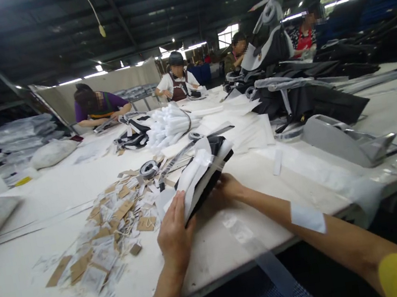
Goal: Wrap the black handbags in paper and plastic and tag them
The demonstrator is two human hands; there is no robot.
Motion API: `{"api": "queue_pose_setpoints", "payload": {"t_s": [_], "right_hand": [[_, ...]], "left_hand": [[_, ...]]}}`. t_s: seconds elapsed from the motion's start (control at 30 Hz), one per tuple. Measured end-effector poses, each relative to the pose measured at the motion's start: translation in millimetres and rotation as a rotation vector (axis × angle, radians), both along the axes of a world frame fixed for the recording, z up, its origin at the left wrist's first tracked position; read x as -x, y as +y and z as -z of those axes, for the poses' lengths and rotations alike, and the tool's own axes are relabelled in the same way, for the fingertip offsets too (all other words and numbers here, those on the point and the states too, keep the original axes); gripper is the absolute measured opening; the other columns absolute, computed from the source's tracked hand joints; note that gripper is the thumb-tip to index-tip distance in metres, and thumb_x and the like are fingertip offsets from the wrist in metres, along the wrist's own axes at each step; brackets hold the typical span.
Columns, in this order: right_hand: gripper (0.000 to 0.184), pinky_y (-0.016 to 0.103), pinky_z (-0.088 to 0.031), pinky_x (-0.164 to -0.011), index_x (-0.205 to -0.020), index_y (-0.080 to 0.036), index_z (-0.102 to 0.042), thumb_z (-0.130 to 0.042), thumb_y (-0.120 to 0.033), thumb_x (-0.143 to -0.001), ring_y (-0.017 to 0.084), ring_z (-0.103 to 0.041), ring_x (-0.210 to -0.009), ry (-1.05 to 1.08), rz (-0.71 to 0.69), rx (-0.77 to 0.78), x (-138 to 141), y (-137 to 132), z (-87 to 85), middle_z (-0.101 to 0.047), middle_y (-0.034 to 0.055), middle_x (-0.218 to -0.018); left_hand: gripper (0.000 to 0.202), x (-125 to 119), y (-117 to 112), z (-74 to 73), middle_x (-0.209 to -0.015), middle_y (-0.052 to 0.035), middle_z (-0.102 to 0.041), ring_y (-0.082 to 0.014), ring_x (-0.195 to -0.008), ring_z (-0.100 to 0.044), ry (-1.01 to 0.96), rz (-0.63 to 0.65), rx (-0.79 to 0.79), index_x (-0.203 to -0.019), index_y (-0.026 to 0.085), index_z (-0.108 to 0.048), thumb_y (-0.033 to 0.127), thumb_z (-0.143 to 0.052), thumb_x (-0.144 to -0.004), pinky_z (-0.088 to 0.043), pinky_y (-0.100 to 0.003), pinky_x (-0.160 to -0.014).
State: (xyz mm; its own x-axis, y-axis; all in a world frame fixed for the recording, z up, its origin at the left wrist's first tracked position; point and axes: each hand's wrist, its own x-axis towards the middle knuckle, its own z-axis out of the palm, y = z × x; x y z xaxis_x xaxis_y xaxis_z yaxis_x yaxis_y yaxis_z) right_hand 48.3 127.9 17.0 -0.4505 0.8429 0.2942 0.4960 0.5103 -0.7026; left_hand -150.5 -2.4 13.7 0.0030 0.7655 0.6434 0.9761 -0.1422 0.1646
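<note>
A black bag [214,180] partly covered with white paper [196,169] is held at a tilt above the white table, its far end raised. My left hand [177,231] grips the near left end, thumb and fingers around the edge. Under the right side lies my right hand [230,186], its fingers mostly hidden behind the bag, seeming to hold it from below. A strap wrapped in clear film [176,161] runs off the bag's far side. To the left of my left hand spreads a loose pile of brown and white tags [123,210] with strings.
Clear tape [244,232] hangs over the table's [161,288] front edge. Black bags [313,102] are heaped at right behind a grey piece [335,142]. A bundle of white rolls [167,126] lies further back. Several people work across the table; one wears purple [115,101].
</note>
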Motion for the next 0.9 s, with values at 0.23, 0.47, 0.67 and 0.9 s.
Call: {"api": "queue_pose_setpoints", "payload": {"t_s": [0.23,0.47,0.67,0.9], "right_hand": [[0.026,0.028,-0.056,-0.084,-0.082,-0.022,-0.072,-0.053,-0.004,-0.084,0.017,-0.071,-0.092,0.153,-0.091,-0.301,-86.2,-71.0,-55.8,-0.075,0.002,-0.096],[0.029,0.029,-0.05,-0.099,-0.118,-0.022,-0.067,-0.052,-0.015,-0.094,0.017,-0.066,-0.11,-0.072,-0.236,-0.355,-47.2,-48.9,-83.6,-0.071,0.0047,-0.119],[0.025,0.035,-0.05,-0.092,-0.098,-0.012,-0.073,-0.066,-0.035,-0.089,0.028,-0.067,-0.104,-0.625,-0.078,0.088,35.3,49.8,-42.2,-0.074,0.0123,-0.102],[0.028,0.038,-0.056,-0.081,-0.113,-0.015,-0.062,-0.06,-0.037,-0.095,0.019,-0.065,-0.093,-0.668,-0.061,0.251,79.2,77.5,-11.0,-0.065,0.0066,-0.111]], "left_hand": [[0.056,-16.2,-10.4,-2.8,-0.144,-0.0099,-0.055,-0.0247,-0.127,-0.057,0.158,0.131,-0.085,-0.145,0.016,-0.044,0.01,-0.055,-0.091,-0.05,-0.039,-0.104],[0.04,-67.6,-37.1,13.7,-0.136,-0.0101,-0.061,-0.0277,-0.121,-0.062,0.359,0.172,-0.13,-0.137,0.021,-0.055,0.018,-0.045,-0.099,-0.056,-0.041,-0.095],[0.038,-91.7,-40.4,23.4,-0.133,-0.0092,-0.064,-0.0274,-0.117,-0.064,0.314,0.092,-0.182,-0.133,0.022,-0.06,0.017,-0.045,-0.099,-0.057,-0.039,-0.093],[0.037,-97.2,-40.6,29.7,-0.132,-0.0079,-0.065,-0.0259,-0.119,-0.063,0.249,0.072,-0.251,-0.133,0.024,-0.061,0.02,-0.043,-0.1,-0.056,-0.038,-0.094]]}}
